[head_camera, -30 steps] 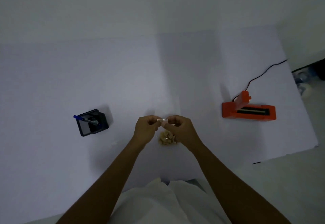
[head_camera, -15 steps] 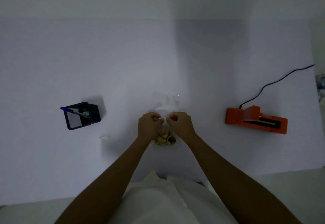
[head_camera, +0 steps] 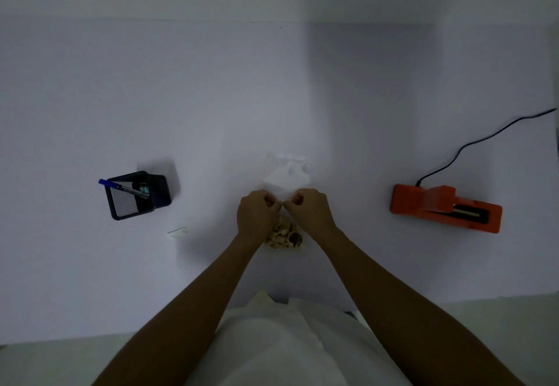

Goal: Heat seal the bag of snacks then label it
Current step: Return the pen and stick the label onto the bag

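A clear plastic bag of snacks (head_camera: 284,235) lies on the white table in front of me, its beige pieces bunched between my wrists and its crumpled open end reaching away from me. My left hand (head_camera: 257,214) and my right hand (head_camera: 310,210) sit side by side over the bag, both with curled fingers pinching the bag's plastic between them. The orange heat sealer (head_camera: 444,208) stands well to the right, apart from my hands. A small clear label (head_camera: 178,232) lies flat on the table to the left of my left hand.
A black mesh pen holder (head_camera: 137,195) with a blue pen (head_camera: 124,187) stands at the left. The sealer's black cable (head_camera: 484,140) runs off to the far right. The table's front edge (head_camera: 90,337) lies close to my body.
The camera view has shifted, so the sealer and pen holder sit differently in the frame. My hands have stayed together on the bag, and its crumpled open end now shows beyond them.
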`<state>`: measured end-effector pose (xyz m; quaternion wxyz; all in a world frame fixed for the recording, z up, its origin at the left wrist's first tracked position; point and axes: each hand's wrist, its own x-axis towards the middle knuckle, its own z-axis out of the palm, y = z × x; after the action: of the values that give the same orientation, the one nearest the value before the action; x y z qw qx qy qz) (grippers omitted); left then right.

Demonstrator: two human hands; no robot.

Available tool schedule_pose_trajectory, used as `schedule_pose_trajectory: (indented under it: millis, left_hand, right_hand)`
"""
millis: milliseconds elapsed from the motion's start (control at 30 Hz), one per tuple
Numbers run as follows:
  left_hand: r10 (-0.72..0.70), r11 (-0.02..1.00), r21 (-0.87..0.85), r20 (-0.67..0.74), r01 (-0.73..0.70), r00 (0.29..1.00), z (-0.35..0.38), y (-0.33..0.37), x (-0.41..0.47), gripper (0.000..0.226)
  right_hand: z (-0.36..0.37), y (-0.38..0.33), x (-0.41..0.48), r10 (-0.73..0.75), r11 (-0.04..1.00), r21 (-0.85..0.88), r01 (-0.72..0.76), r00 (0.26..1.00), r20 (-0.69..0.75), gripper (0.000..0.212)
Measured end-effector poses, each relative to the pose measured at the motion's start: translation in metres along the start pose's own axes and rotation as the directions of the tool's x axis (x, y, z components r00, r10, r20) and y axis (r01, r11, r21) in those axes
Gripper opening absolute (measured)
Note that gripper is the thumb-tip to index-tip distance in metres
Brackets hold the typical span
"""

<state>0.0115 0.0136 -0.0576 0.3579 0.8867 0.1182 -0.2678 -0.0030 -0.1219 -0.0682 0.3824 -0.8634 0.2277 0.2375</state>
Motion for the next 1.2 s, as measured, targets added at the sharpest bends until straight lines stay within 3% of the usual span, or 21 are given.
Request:
schedule_pose_trajectory:
  millis: [400,733,1100,1200]
  left_hand:
    - [0.002,0.998,0.068,-0.031,0.000,1.000,0.003,0.000,0.000,0.015]
    - [-0.032,0.999,0.012,-0.053,0.032,0.998,-0.003,-0.016,0.002,0.018]
    - [0.062,0.996,0.058,0.007,-0.062,0.998,-0.006,-0.019,0.004,0.004]
    - [0.061,0.996,0.070,-0.019,-0.060,0.998,-0.003,-0.017,0.001,0.018]
  right_hand:
    - [0.005,-0.004,-0.001,0.011,1.000,-0.019,-0.011,1.000,0.001,0.024]
    - [0.003,0.005,-0.006,0.039,0.990,0.137,-0.029,0.996,-0.076,0.038]
    - [0.004,0.010,-0.009,-0.046,0.992,0.114,0.057,0.994,-0.097,0.026]
    - [0.007,0.008,-0.009,-0.015,0.983,0.179,0.036,0.993,-0.116,0.018]
